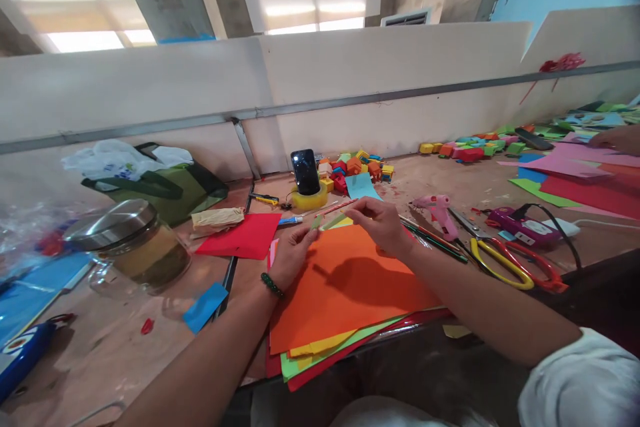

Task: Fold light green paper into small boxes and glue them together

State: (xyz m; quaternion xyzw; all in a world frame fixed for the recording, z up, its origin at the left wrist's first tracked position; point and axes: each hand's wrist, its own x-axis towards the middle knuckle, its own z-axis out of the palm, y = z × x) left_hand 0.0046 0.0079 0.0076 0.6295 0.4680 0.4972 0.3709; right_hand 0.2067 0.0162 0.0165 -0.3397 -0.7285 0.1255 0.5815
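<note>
A cluttered brown counter [125,347] ran below white partitions. At frame centre, above stacked orange paper sheets [345,287], left hand [293,253] and right hand [380,223] fingers pinched a thin green paper strip [330,220], apparently mid-rolling; steady pinching seemed needed.

Bare forearms, a green bead bracelet [271,285] on the left wrist, white short sleeve [580,380].

Orange paper sheet [345,287], red sheet [243,238], pink glue gun [440,211], yellow-handled scissors [500,263]
</note>
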